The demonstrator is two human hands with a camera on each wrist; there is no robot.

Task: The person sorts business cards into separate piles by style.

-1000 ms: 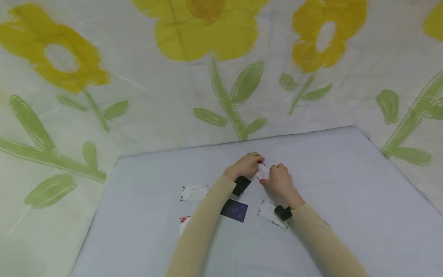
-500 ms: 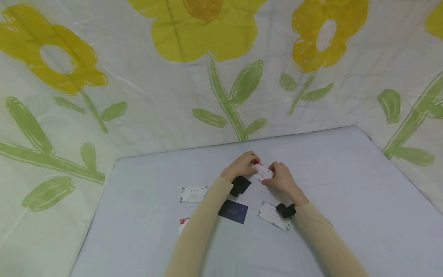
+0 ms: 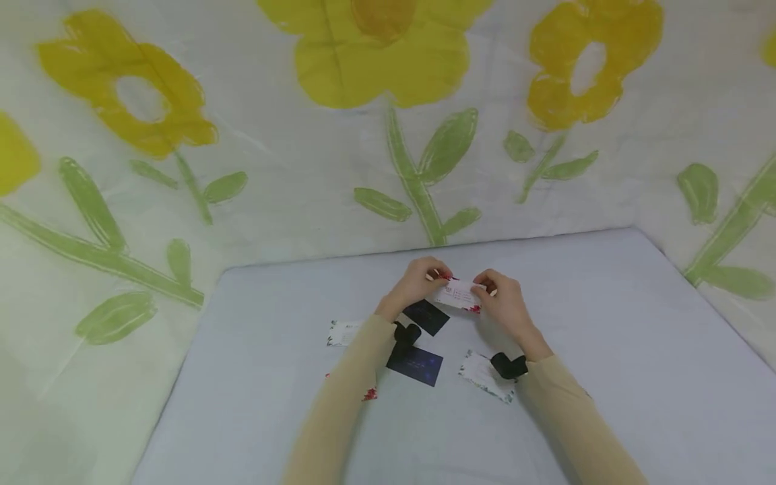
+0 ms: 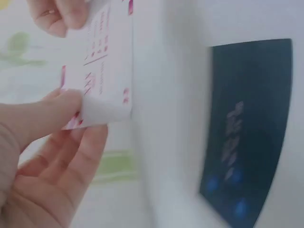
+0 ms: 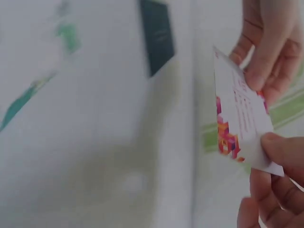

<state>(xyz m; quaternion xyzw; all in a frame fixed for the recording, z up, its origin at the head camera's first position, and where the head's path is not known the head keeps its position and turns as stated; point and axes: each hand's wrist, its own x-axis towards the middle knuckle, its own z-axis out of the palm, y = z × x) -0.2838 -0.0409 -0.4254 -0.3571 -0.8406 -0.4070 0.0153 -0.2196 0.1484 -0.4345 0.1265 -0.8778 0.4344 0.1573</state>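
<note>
A white business card (image 3: 457, 295) with red-and-pink corner patterns is held up over the far part of the table, between both hands. My left hand (image 3: 414, 283) pinches its left end between thumb and fingers. At the opposite end, my right hand (image 3: 506, 306) pinches the card too. The left wrist view shows printed pink lines on the business card (image 4: 111, 71), with the left thumb over one corner. Seen from the right wrist, the card (image 5: 242, 114) stands tilted, its orange-pink pattern along one edge. Just below the left hand lies a dark card (image 3: 428, 319).
On the pale table (image 3: 606, 337) lie a dark blue card (image 3: 418, 367), a leaf-bordered white card (image 3: 343, 333) at left and another leaf-bordered card (image 3: 475, 370) near the right wrist. The left forearm partly covers a red-cornered card (image 3: 370, 389). A flowered curtain (image 3: 291, 188) hangs behind.
Between the hands, the card has turned from slanted to nearly level, and its red pattern now shows at lower right too. Both hands have shifted slightly, and the view has swung a little left.
</note>
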